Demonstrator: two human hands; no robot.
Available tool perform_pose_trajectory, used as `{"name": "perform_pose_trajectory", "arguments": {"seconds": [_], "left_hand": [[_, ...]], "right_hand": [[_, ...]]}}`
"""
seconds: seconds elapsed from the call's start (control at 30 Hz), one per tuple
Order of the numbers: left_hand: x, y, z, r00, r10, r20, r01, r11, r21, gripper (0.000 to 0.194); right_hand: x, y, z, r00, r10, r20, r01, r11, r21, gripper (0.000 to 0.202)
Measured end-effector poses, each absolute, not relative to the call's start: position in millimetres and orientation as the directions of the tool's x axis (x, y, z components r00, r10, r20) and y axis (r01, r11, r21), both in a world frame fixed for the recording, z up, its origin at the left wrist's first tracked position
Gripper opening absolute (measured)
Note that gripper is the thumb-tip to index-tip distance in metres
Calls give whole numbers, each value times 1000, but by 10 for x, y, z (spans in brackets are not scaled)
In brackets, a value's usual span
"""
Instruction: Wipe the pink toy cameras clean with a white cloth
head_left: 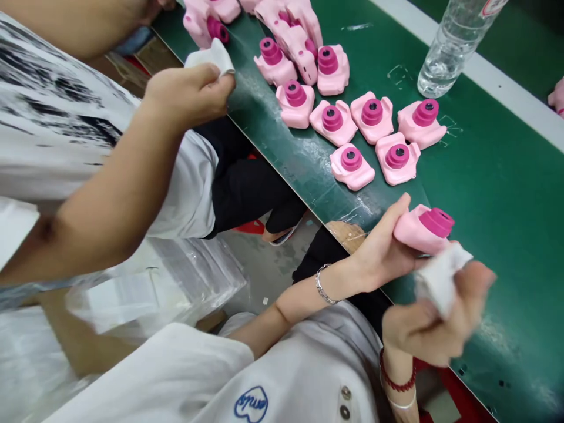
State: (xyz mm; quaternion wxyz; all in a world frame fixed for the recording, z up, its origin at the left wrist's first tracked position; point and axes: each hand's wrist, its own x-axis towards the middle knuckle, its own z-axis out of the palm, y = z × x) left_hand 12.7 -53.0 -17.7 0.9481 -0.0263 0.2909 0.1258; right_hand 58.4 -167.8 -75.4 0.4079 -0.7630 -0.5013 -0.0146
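Over the green table, a pink camera sits gripped in the left hand, underside hidden; the blurred right hand pinches a white cloth beside it, contact unclear. Beyond, the view's edge crops the topmost cameras and a bottle.
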Motion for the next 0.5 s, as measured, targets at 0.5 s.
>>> {"name": "perform_pose_trajectory", "arguments": {"seconds": [0.5], "left_hand": [[-2, -438, -290, 859, 245, -449, -297, 954, -48, 59]], "right_hand": [[710, -1667, -617, 759, 242, 605, 651, -288, -702, 23]]}}
